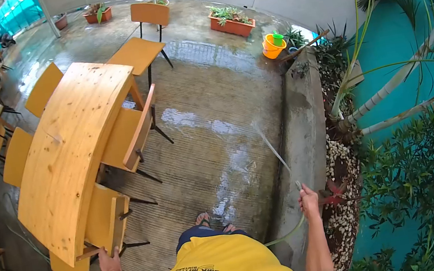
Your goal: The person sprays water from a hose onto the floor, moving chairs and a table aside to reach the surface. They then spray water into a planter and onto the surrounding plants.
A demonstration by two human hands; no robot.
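Note:
My right hand is closed around the end of a green hose, and a jet of water shoots from it onto the wet concrete floor. At the lower left, my left hand is at the near end of a wooden table, by the lower back of a wooden chair; its fingers look bent, but what they hold is hard to make out. Another wooden chair stands at the table's right side.
A low concrete curb borders a plant bed on the right. Further off stand a chair, an orange planter and an orange bucket. More chairs and tables line the left side.

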